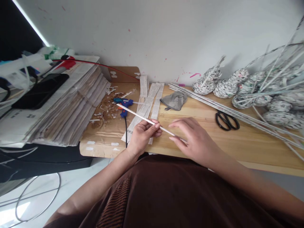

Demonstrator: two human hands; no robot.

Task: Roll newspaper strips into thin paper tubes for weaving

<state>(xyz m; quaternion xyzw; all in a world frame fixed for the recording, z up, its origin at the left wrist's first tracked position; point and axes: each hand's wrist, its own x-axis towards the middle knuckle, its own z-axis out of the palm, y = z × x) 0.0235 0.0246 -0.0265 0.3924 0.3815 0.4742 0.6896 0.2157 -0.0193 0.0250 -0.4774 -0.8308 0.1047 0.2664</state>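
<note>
A thin white rolled-paper stick (136, 115) slants across in front of me above the table's front edge. My left hand (144, 133) is closed on its middle, thumb and fingers pinching it. Around the stick's near right end, my right hand (193, 136) is open, thumb and fingers apart. The stick passes between them, and its tip is partly hidden by that hand. Beyond the stick's far end lies a blue glue gun (127, 103) with a black cord. Flat printed paper strips (155, 106) rest on the table just past my left hand.
Black-handled scissors (227, 121), a grey cloth (174, 100) and long paper sticks (206, 103) lie to the right. Several woven paper pieces (207, 79) stand along the wall. At left, a tall paper stack (78, 110) carries a black phone (41, 91). Scraps litter the cardboard (101, 147).
</note>
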